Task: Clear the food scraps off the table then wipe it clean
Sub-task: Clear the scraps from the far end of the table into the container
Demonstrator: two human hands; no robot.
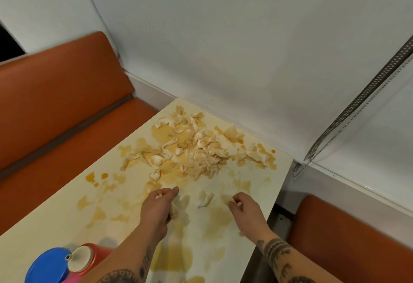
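Head view, left hand (pixel 159 206) pinching scrap (pixel 158 196), right hand (pixel 247 211) likewise

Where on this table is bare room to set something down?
On the cream table, the left side, between the red squeeze bottle and the heap of pale food scraps, holds only yellow stains. The far end by the white wall is crowded.

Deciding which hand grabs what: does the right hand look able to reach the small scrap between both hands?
Likely yes: the small scrap lies beside the right hand, nothing between them, though that hand pinches a piece.
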